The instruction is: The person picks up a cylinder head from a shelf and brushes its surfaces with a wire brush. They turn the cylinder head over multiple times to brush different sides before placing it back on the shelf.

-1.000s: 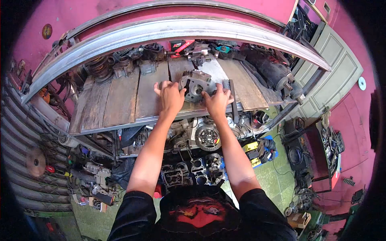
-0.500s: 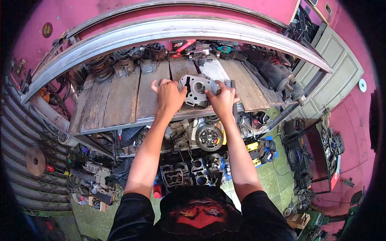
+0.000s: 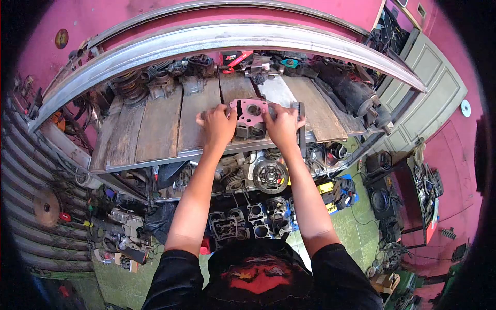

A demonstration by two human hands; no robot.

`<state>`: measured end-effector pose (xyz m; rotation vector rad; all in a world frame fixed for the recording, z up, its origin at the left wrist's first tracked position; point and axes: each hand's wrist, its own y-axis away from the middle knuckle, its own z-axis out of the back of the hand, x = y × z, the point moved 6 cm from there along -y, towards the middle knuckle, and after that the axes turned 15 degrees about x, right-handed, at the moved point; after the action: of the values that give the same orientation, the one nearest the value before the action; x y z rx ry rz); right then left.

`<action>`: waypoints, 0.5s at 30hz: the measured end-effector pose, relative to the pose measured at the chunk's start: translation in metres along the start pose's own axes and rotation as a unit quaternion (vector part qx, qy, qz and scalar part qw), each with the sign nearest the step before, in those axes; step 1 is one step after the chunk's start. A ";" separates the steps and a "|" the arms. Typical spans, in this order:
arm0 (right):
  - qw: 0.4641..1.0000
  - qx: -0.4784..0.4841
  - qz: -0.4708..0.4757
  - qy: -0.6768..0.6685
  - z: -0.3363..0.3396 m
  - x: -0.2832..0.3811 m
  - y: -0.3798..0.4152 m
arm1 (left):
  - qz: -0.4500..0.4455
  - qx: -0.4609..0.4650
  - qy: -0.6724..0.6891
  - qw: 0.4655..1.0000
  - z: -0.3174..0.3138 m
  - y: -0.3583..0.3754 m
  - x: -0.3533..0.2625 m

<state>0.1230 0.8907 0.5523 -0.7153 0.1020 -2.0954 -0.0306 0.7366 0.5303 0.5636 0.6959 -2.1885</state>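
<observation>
An engine cylinder head (image 3: 245,112) is held between both hands above the wooden bench (image 3: 157,126). Its flat machined face, with a round combustion chamber and several holes, catches a pink reflection. Darker cast ports show along its lower edge. My left hand (image 3: 218,124) grips the left side, thumb along the face's edge. On the opposite side my right hand (image 3: 283,125) is closed around the casting, its thumb near the right edge. The fingers beneath are partly hidden.
Dirty engine parts (image 3: 161,85) line the back of the bench, and a dark cylindrical part (image 3: 345,88) lies at right. A metal beam (image 3: 227,35) crosses above. Below are a brake disc (image 3: 270,176) and several engine castings (image 3: 256,219).
The cylinder head has tilted, so its grey face now looks pink and the ports on its lower side show. My right thumb has moved from the chamber to the right edge.
</observation>
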 end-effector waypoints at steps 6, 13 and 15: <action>0.996 -0.086 -0.004 0.029 0.020 -0.017 0.015 | -0.038 -0.030 0.053 0.997 0.002 0.008 -0.003; 0.984 0.002 -0.122 0.133 0.028 -0.067 0.039 | -0.039 -0.011 0.074 0.996 -0.003 0.007 -0.003; 0.971 0.062 -0.173 0.152 0.022 -0.082 0.044 | -0.053 0.001 0.061 0.997 -0.002 0.012 -0.009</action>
<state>0.2025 0.9321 0.5186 -0.3505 0.0149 -2.5109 -0.0151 0.7356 0.5305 0.6806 0.8047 -2.2670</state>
